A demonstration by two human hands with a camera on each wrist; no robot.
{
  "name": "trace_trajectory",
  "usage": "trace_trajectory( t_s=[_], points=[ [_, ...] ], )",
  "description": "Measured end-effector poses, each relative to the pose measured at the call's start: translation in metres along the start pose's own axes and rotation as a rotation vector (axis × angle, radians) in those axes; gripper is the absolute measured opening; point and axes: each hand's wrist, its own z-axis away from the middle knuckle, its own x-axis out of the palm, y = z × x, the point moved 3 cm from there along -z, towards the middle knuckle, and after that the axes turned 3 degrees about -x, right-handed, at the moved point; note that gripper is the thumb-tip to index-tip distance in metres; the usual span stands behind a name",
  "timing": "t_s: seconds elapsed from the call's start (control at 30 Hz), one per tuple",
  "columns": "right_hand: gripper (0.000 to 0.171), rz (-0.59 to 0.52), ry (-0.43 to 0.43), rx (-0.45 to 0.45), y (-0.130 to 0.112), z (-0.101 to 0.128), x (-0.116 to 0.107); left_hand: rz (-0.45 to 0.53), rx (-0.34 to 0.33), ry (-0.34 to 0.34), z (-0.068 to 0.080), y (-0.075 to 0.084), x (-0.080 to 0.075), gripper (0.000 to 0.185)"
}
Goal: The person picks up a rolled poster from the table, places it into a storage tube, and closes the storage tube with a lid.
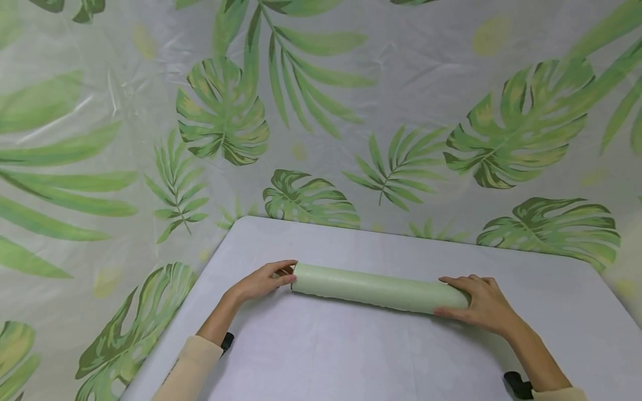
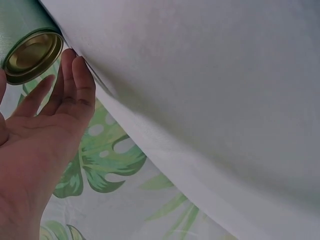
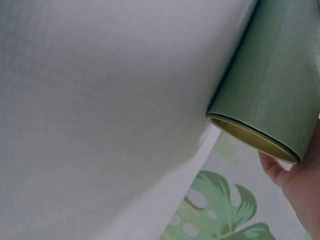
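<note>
A long pale green tube (image 1: 373, 287) lies crosswise on the white-covered table. Its left end carries a recessed gold-coloured metal cap (image 2: 32, 54), and a gold-coloured rim (image 3: 255, 137) shows at the other end. My left hand (image 1: 266, 281) is at the left end, thumb and a fingertip close against the rim; its other fingers extend loosely past the cap in the left wrist view. Around the right end, my right hand (image 1: 484, 303) grips the tube, thumb on the near side and fingers across the top. Part of that hand is out of the right wrist view.
The white table (image 1: 351, 356) has rounded far corners. A leaf-patterned sheet (image 1: 321, 111) covers the wall behind it and shows past the left and right edges. Black devices (image 1: 518, 385) are worn at both wrists, below light sleeves (image 1: 188, 367).
</note>
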Motion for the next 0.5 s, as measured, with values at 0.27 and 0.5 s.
trace_trajectory(
  t_s=[0.27, 0.5],
  points=[
    [0.076, -0.027, 0.041, -0.005, 0.0014, 0.0049, -0.0055, 0.002, -0.003, 0.002, 0.0004, 0.0015, 0.0008, 0.065],
    [0.077, -0.048, 0.04, 0.01, 0.0033, 0.0089, -0.0066, 0.002, -0.014, 0.008, 0.0014, -0.0005, 0.0024, 0.066]
  ],
)
